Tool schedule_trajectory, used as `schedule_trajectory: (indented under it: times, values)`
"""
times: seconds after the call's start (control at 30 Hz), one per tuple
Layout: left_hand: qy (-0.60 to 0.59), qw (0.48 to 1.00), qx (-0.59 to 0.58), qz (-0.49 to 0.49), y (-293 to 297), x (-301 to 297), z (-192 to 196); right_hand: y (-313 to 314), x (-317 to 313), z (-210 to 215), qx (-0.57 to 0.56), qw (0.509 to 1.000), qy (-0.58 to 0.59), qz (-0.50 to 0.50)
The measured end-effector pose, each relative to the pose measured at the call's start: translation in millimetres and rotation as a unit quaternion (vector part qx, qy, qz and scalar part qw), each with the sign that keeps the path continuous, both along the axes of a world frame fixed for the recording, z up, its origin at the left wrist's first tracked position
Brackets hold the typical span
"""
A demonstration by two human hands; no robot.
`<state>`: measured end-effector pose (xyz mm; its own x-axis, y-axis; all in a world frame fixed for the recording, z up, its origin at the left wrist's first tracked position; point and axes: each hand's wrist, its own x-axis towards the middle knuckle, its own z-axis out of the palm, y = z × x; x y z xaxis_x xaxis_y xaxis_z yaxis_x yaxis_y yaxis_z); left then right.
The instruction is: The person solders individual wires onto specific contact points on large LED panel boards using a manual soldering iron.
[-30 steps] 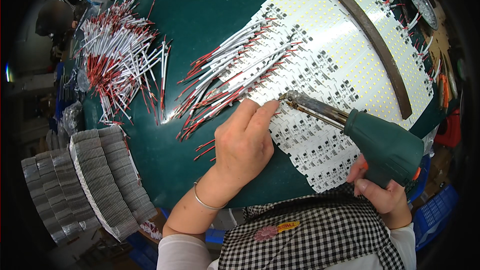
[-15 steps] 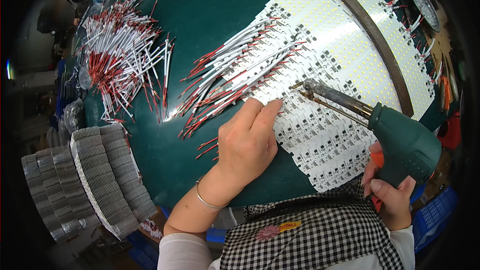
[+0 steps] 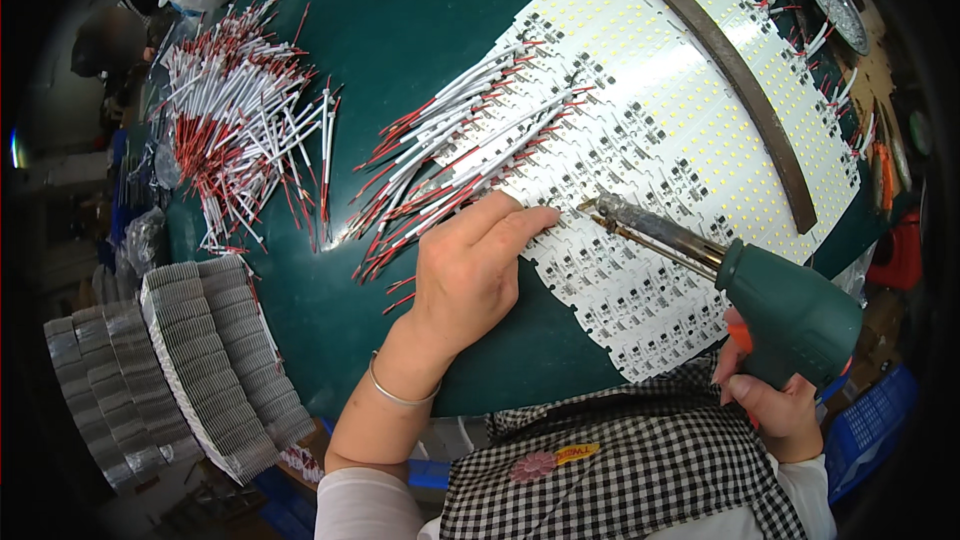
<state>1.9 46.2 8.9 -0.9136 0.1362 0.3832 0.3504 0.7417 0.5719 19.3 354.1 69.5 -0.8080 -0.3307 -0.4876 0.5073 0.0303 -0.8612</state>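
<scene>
My right hand (image 3: 775, 402) grips a green soldering gun (image 3: 790, 308) with an orange trigger. Its metal tip is low over the white LED circuit boards (image 3: 640, 155), just right of my left fingertips. My left hand (image 3: 468, 265) is closed in a pinch at the boards' left edge; whatever is between its fingers is hidden. White-sleeved wires (image 3: 470, 155) with red ends lie in a row across that edge, beyond the left hand. Small black parts and yellow LEDs cover the boards.
A dark curved bar (image 3: 745, 100) lies across the boards. Left on the green table (image 3: 390, 30) is a big wire heap (image 3: 235, 120). Stacked grey ridged pieces (image 3: 215, 360) stand at the near left. A metal dish (image 3: 835, 5) is at the far right, and a person (image 3: 110, 40) at the far left.
The soldering gun's tip has moved nearer to me along the boards, and its body has shifted left and down. My left hand has moved slightly left, still pinched. The whole view has shifted a little.
</scene>
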Motion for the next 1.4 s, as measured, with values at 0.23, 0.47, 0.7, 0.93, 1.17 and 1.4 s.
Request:
schedule_trajectory:
  times: [0.23, 0.47, 0.7, 0.93, 1.17, 1.4]
  values:
    - [-0.039, 0.999, 0.017, -0.029, -6.3, -4.7, -1.9, 2.4, 2.0, -5.5, -0.021, 0.998, 0.048, 0.044]
    - [-0.011, 1.000, -0.020, -0.021, -6.0, -2.3, 1.8, -3.7, -3.6, -2.5, 0.002, 0.995, 0.032, 0.094]
    - [-0.023, 0.999, 0.005, -0.027, -4.0, -3.1, 1.6, -2.7, -4.1, -1.0, 0.014, 0.995, 0.016, 0.095]
    - [-0.019, 0.999, 0.011, -0.034, -5.3, -3.9, 0.6, -6.4, -5.3, -5.5, -0.003, 0.996, 0.040, 0.084]
    - [-0.002, 0.999, -0.024, -0.028, -4.5, -2.8, 0.2, -4.4, -6.7, -10.0, 0.034, 0.983, 0.104, 0.148]
    - [0.016, 0.999, -0.039, -0.033, -3.4, -2.1, 0.0, -9.0, -2.7, 1.1, 0.011, 1.000, 0.026, -0.002]
